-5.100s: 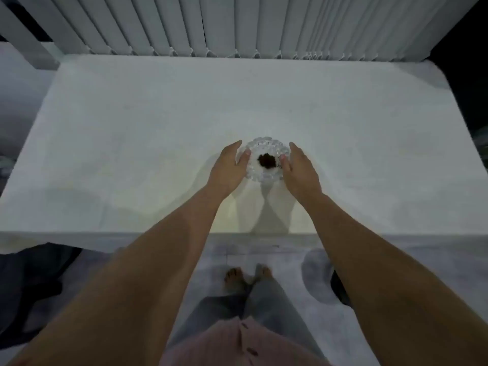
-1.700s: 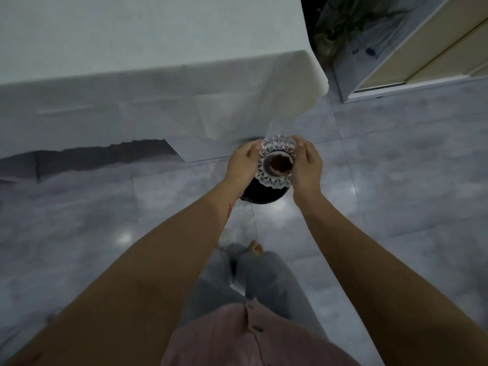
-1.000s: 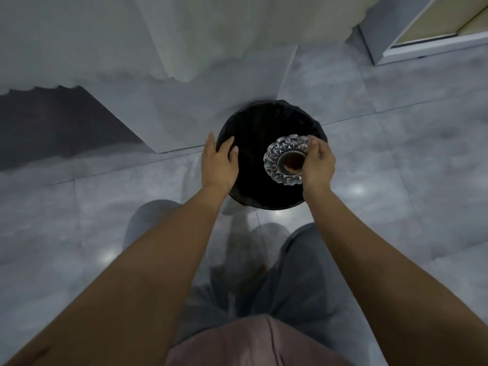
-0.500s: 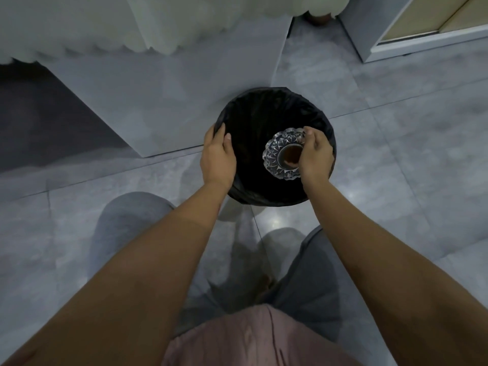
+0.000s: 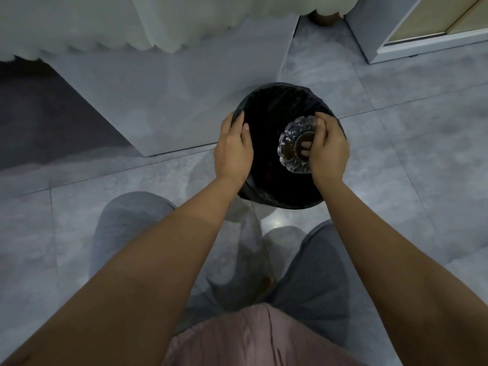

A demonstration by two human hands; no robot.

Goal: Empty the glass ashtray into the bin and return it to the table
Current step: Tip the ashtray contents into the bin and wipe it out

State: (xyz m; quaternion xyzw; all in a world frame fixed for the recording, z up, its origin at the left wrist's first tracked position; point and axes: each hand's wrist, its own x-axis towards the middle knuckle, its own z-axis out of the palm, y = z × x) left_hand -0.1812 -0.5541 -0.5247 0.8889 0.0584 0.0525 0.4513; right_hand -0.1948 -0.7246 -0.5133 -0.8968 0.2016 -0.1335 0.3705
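The cut-glass ashtray (image 5: 293, 149) is tipped on its side over the mouth of the round black-lined bin (image 5: 274, 180), its base facing me. My right hand (image 5: 328, 151) grips its right rim, and my fingers show through the glass. My left hand (image 5: 233, 149) holds the bin's left rim, thumb hooked inside. The bin's inside is dark and its contents cannot be made out. Only the hanging white tablecloth (image 5: 148, 25) of the table shows, at the top of the view.
The bin stands on a grey tiled floor (image 5: 409, 159). A pale cabinet corner (image 5: 412, 30) rises at the top right. A brown table foot (image 5: 323, 18) shows under the cloth. My knees in grey trousers (image 5: 132, 223) are bent below the bin.
The ashtray has tilted further onto its side over the bin, its base turning towards me. My left hand stays on the bin's rim. The view has moved closer to the bin.
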